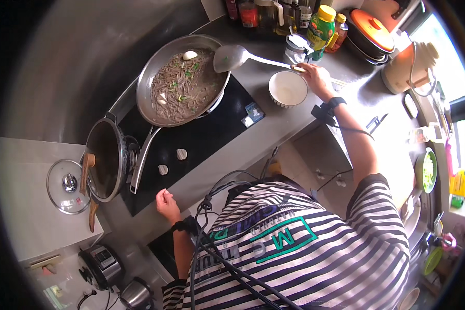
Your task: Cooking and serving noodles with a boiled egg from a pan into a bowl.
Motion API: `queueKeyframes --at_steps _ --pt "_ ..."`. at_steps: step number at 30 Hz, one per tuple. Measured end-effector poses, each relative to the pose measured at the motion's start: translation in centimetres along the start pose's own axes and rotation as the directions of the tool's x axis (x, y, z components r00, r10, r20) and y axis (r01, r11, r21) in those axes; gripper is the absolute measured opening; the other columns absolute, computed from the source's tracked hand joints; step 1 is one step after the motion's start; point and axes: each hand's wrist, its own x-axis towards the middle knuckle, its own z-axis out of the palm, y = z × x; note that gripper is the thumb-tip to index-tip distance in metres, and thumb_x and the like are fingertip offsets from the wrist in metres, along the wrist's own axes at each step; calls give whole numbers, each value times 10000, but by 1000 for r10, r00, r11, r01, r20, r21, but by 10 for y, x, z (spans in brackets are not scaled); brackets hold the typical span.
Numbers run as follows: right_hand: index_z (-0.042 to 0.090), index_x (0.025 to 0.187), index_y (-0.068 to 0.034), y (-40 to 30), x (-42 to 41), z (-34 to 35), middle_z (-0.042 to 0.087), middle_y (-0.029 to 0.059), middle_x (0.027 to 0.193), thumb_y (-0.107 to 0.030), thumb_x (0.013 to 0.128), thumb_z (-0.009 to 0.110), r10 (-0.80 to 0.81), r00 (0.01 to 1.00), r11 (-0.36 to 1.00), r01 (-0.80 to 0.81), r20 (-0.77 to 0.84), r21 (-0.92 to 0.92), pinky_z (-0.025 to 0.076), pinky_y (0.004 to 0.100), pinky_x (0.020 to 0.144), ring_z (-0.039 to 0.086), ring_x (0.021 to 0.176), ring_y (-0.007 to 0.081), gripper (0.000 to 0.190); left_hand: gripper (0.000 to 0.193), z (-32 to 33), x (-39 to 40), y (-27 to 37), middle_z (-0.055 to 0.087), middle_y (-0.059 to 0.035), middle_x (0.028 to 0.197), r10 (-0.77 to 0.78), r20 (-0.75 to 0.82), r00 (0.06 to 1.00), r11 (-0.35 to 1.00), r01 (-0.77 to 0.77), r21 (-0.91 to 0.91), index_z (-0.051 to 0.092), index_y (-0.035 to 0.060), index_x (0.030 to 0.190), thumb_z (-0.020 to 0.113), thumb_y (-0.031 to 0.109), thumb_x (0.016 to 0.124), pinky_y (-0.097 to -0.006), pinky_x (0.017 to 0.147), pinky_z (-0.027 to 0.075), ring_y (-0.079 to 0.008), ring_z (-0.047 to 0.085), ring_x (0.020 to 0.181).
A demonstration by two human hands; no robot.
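A steel frying pan (144, 87) with noodles, green bits and white pieces in broth (184, 87) sits on the black cooktop (201, 143). In my right hand (317, 79) is the handle end of a metal spatula (232, 59), whose wide blade lies over the pan's right rim with a green bit on it. Just below that handle, a white bowl (288, 89) stands on the counter beside my hand. My left hand (167, 202) is near the counter's front edge, below the pan handle, its fingers curled with nothing visible in them.
Left of the pan stands a lidded wok (107, 162) with a wooden handle; a glass lid (62, 190) lies beyond it. Bottles, a glass jar (295, 48) and an orange-lidded pot (372, 31) line the back right. A beige kettle (407, 68) stands farther right. Black cables hang across my shirt.
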Motion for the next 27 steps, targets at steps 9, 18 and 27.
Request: queueKeyframes --at_steps 9,18,27 --pt "716 1085 -120 26 19 36 705 173 943 -198 893 638 159 986 981 -163 51 107 536 408 777 690 870 356 222 111 -1 5 -3 589 -7 709 -17 -44 999 998 14 -55 640 31 1031 592 99 957 -210 473 382 -47 472 536" --pt "708 1108 -69 44 27 46 705 194 984 -179 891 658 163 976 976 -181 144 120 535 392 783 700 885 334 248 92 3 0 12 592 0 680 -10 -58 998 1000 10 -11 651 44 995 606 111 951 -221 470 404 -51 501 534" --pt "661 893 -17 12 -28 22 617 174 766 -243 912 623 308 940 947 -288 144 -146 484 417 637 620 686 280 230 81 -3 -3 6 633 -10 738 -40 -66 997 999 42 29 652 29 976 612 90 941 -227 582 470 -68 595 642"
